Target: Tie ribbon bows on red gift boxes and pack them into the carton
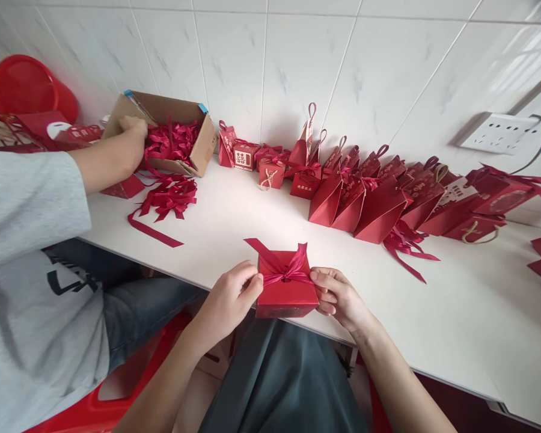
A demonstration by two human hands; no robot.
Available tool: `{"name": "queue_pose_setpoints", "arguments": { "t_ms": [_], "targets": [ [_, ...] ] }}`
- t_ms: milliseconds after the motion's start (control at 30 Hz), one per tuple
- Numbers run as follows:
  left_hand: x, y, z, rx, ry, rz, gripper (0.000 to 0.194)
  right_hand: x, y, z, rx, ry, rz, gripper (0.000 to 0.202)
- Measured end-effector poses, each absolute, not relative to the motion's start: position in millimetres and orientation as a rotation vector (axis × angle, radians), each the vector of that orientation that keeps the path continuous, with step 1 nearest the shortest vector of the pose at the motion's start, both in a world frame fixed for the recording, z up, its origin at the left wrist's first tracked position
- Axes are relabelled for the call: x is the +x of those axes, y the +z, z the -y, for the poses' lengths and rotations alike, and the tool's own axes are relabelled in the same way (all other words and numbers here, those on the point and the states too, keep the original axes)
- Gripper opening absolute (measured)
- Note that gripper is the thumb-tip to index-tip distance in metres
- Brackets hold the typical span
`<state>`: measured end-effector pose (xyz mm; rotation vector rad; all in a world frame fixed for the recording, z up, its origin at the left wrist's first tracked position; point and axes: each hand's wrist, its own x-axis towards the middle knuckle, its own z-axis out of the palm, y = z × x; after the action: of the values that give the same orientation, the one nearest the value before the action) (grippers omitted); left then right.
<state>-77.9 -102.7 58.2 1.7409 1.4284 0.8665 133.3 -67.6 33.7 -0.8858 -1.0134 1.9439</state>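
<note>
A small red box (286, 300) sits at the table's front edge, straight in front of me. Across its top lies a knotted dark-red ribbon (287, 270), two loose tails pointing up and away. My left hand (235, 296) pinches the ribbon at the box's left side, thumb against the fingers. At the right side my right hand (340, 296) has the ribbon pinched between thumb and forefinger, its other fingers curled by the box.
Many red gift boxes (381, 210) line the tiled wall. A cardboard box (205, 147) of ribbons stands back left, with another person's hand (133, 135) at it. Loose ribbons (169, 198) lie before it. A power strip (500, 133) is on the right wall.
</note>
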Motion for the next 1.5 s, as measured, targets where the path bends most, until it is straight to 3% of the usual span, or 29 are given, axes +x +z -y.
{"name": "queue_pose_setpoints", "arguments": {
  "t_ms": [333, 500, 567, 667, 867, 1000, 1333, 1500],
  "targets": [
    [-77.1, 50.2, 94.2, 1.643, 0.971, -1.385, 0.032, 125.0, 23.0, 78.3, -0.835, 1.888, 0.887, 0.045],
    [-76.7, 47.5, 101.0, 1.512, 0.953, -1.336, 0.026, 131.7, 10.4, 77.2, -0.890, 1.514, 1.049, 0.035],
    [-77.2, 43.0, 99.4, 1.490, 0.921, -1.283, 0.043, 134.1, 6.6, 73.8, -0.940, 1.330, 1.075, 0.031],
    [-82.6, 34.2, 85.9, 1.533, 0.915, -1.244, 0.057, 136.4, 7.0, 75.0, -0.961, 1.248, 1.227, 0.042],
    [-107.5, 31.1, 64.4, 1.296, 1.648, -1.778, 0.044, 154.3, 17.8, 95.8, -1.201, 1.050, 1.178, 0.051],
    [-106.1, 35.1, 73.5, 1.167, 1.561, -1.603, 0.038, 161.9, 19.8, 94.6, -1.172, 1.051, 1.009, 0.046],
    [-79.9, 33.1, 82.5, 1.171, 1.389, -1.435, 0.056, 144.1, 28.4, 92.4, -1.346, 1.073, 1.274, 0.052],
    [-66.0, 35.8, 87.3, 1.278, 1.199, -1.257, 0.062, 114.7, 30.3, 106.2, -1.171, 1.488, 1.539, 0.055]
  ]
}}
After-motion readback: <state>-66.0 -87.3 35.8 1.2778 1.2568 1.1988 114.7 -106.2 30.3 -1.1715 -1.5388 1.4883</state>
